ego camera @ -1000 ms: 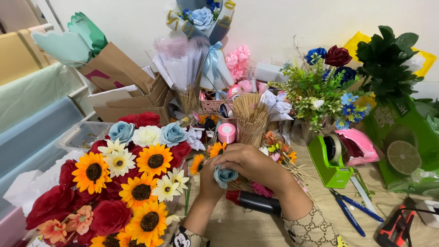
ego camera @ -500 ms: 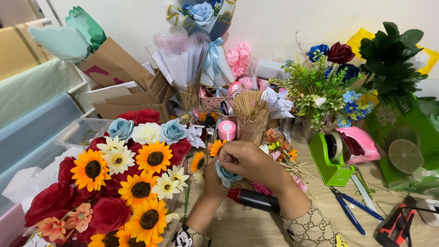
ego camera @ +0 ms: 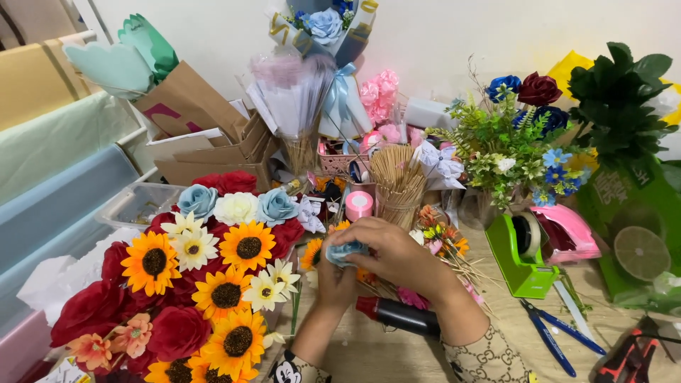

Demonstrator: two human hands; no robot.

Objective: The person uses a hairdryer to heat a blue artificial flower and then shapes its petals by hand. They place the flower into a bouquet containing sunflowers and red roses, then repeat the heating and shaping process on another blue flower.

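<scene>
Here, both hands (ego camera: 376, 259) pinching blue flower (ego camera: 345, 252)

Head view, looking down at the worktop (ego camera: 369, 354). Both hands are meeting at centre: the left hand (ego camera: 333, 273) and the right hand (ego camera: 394, 252) are closing together around a small light-blue fabric flower (ego camera: 345, 251), fingers (ego camera: 369, 234) curling over it. A black glue gun with a red tip (ego camera: 401, 315) is lying at 6 o'clock, just below the hands. A bunch of sunflowers and red roses (ego camera: 206, 284) is sitting at 9 o'clock. A green tape dispenser (ego camera: 521, 255) is standing at 3 o'clock, blue-handled pliers (ego camera: 553, 340) at 4 o'clock. A cup of wooden sticks (ego camera: 397, 184) is standing at 12 o'clock.
</scene>
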